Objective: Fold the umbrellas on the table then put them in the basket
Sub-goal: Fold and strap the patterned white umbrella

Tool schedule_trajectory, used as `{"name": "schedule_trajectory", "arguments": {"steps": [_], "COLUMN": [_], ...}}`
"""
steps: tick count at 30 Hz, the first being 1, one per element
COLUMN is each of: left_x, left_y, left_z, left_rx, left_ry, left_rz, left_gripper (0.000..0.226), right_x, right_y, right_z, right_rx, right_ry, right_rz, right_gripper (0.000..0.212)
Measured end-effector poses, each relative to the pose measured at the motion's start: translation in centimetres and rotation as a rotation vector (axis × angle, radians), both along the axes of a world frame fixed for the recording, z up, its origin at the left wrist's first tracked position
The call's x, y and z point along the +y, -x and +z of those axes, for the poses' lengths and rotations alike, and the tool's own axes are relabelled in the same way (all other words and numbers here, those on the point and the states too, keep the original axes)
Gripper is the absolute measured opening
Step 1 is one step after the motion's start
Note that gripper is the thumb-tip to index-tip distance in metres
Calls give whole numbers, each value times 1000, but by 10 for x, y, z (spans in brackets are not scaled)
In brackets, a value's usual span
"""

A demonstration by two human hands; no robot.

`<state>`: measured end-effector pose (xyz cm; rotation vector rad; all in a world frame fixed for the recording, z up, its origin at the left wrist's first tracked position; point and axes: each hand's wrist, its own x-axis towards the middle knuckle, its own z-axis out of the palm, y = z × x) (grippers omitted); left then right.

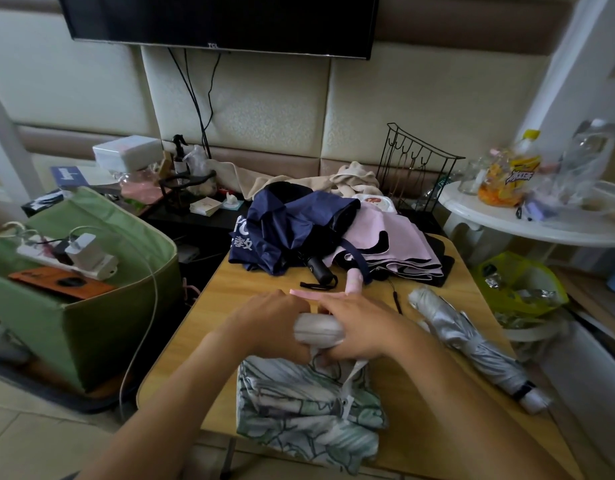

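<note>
Head view: you have both hands on the leaf-print umbrella (309, 414), which lies at the near edge of the wooden worktop (209, 317). Its canopy is pale with green and grey leaf outlines, loosely bunched in folds and hanging a little over the worktop's front edge. Its white handle (318, 329) points away from you. Your left hand (268, 327) has its grip curled round the left side of that handle; your right hand (359, 327) has its grip curled round the right side, thumb tucked down by the canopy's strap.

A silver umbrella (479, 348) lies rolled and closed to the right of your hands, angled across the worktop with its white handle toward the near right corner. At the far end of the worktop, a navy umbrella (285, 230) with white lettering lies crumpled and unfolded, its black handle (319, 270) pointing toward you. Just beside it on the right is a pink umbrella (396, 244) with dark trim, flattened in loose folds.

The green basket (91, 327) stands on the floor left of the worktop; a white power strip (67, 259) and an orange item (60, 284) rest across its top.
</note>
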<state>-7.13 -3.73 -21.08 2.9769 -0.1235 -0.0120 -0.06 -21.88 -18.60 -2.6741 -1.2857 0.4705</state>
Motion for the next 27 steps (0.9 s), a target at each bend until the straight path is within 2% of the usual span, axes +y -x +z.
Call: {"name": "schedule_trajectory", "arguments": {"steps": [2, 5, 7, 10, 12, 13, 14, 15, 17, 19, 21, 23, 25, 27], "left_x": [-6, -7, -2, 5, 6, 4, 2, 2, 0, 0, 4, 13, 19, 24], "left_y": [2, 1, -2, 1, 7, 11, 15, 15, 12, 2, -8, -12, -9, -7], "left_z": [1, 1, -4, 0, 12, 19, 23, 25, 17, 2, -7, -8, -3, 3], "left_rx": [-51, -156, -277, -424, -412, -349, -212, -42, 312, 528, 530, 423, 346, 277], "left_ry": [-70, -100, -31, 117, 370, 568, 794, 1010, 1267, 1530, 1927, 2200, 2253, 2160], "left_rz": [-40, -49, -79, -113, -137, -146, -146, -127, -33, 95, 176, 210, 236, 303], "left_gripper": [42, 48, 52, 68, 52, 34, 19, 27, 68, 101, 118, 117, 105, 72], "right_x": [1, 5, 6, 4, 0, -1, -3, -3, -3, -3, -1, 3, 5, 5], "right_y": [4, 10, 9, -4, -11, -14, -17, -20, -27, -29, -28, -23, -18, -15], "right_z": [1, -5, -6, -10, -12, -14, -17, -20, -23, -22, -21, -20, -20, -18], "right_rx": [32, -146, -293, -381, -419, -469, -542, -623, -727, -738, -762, -774, -733, -679], "right_ry": [52, 50, 28, -25, -104, -164, -239, -294, -356, -415, -441, -443, -448, -442], "right_rz": [-11, -47, -116, -239, -310, -337, -352, -363, -392, -366, -279, -163, -80, -29], "right_gripper": [74, 72, 50, 47, 45, 41, 39, 40, 48, 56, 56, 53, 52, 48]}}
